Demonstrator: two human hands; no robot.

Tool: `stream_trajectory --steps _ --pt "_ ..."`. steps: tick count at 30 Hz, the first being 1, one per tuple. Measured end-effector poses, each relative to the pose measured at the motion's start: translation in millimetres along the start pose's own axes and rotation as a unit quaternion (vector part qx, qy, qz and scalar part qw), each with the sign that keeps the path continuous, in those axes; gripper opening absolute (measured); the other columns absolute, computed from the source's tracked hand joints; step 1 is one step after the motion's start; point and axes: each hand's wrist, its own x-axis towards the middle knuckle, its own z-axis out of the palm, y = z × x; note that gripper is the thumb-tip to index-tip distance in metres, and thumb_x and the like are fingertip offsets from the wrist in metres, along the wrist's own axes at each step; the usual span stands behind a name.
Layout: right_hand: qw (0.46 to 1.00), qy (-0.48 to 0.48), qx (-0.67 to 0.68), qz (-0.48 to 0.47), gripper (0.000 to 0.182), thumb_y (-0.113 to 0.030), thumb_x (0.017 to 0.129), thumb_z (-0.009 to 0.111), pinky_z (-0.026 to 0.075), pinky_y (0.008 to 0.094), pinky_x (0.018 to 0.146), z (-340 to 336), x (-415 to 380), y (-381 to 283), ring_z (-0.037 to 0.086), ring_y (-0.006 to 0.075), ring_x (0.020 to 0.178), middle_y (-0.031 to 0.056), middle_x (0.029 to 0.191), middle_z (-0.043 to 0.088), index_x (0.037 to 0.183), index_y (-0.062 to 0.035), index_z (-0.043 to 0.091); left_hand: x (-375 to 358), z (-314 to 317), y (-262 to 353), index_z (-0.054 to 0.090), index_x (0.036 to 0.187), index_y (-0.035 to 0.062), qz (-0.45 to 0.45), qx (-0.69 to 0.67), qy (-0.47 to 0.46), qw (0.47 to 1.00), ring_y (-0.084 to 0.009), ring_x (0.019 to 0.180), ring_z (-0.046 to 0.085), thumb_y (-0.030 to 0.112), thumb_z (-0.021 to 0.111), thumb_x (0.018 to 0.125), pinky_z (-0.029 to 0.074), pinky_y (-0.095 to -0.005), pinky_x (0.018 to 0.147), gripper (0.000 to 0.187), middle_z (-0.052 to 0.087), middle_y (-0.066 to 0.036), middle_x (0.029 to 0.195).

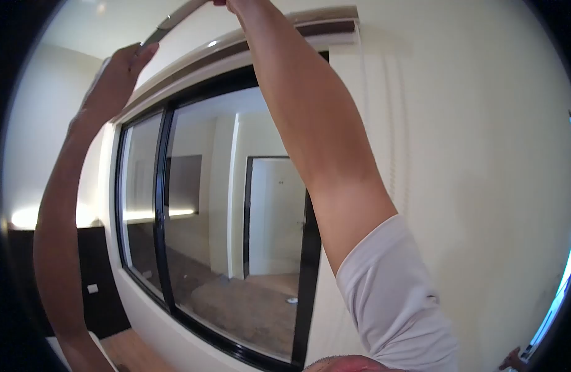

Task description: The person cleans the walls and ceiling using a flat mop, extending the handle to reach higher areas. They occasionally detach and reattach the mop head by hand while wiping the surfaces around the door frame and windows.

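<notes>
Both arms reach up above a black-framed sliding window (163, 204). At the upper left my left hand (127, 65) is closed around the lower end of a long, narrow grey strip (173, 18). My right hand (228, 4) is at the top edge of the view, mostly cut off, with its fingers closed at the strip's other visible end. The strip slants up to the right between the hands. Just behind them a blind headrail (325, 28) runs along the wall above the window.
A beaded cord (394, 161) hangs on the wall right of the window. Through the glass a white door (276, 217) shows. A dark panel (102, 266) stands at lower left. Another person's hand (513, 359) appears at lower right, and part of a head at bottom centre.
</notes>
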Motion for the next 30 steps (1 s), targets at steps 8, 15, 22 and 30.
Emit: stream_trajectory --steps 8,15,22,30 --pt "0.993 -0.064 0.077 -0.065 0.098 -0.013 0.104 0.05 0.059 0.0309 0.052 1 -44 14 0.066 0.0228 0.06 0.0254 0.092 0.07 0.148 0.005 -0.036 -11 6 -51 0.06 0.097 -0.0046 0.016 -0.039 -0.03 0.999 -0.0175 0.066 0.037 0.055 0.046 0.107 0.039 -0.0399 0.065 0.062 0.038 -0.007 0.066" --pt "0.99 -0.109 0.069 -0.055 0.098 -0.013 0.104 0.05 0.06 0.0329 0.053 5 -26 42 0.065 0.0223 0.061 0.0254 0.095 0.069 0.148 0.0035 -0.037 -21 23 -51 0.059 0.091 -0.0036 -0.007 -0.015 -0.042 0.999 -0.0217 0.064 0.04 0.053 0.045 0.108 0.042 -0.0425 0.066 0.061 0.042 -0.011 0.064" --pt "0.991 -0.109 0.078 -0.018 0.096 -0.014 0.106 0.047 0.063 0.0328 0.056 64 -41 33 0.065 0.0234 0.062 0.0256 0.097 0.068 0.149 -0.001 -0.038 -13 14 -114 0.058 0.085 -0.0023 -0.028 -0.02 -0.052 0.998 -0.024 0.062 0.039 0.055 0.043 0.108 0.042 -0.0439 0.065 0.063 0.042 -0.012 0.063" --pt "0.986 -0.111 0.119 -0.033 0.095 -0.014 0.106 0.045 0.063 0.0326 0.056 157 -51 50 0.068 0.0244 0.066 0.0255 0.1 0.068 0.15 -0.0022 -0.037 -6 -2 -213 0.062 0.093 -0.0035 -0.004 0.002 -0.072 0.997 -0.02 0.064 0.044 0.055 0.044 0.108 0.043 -0.0432 0.067 0.063 0.044 -0.009 0.064"
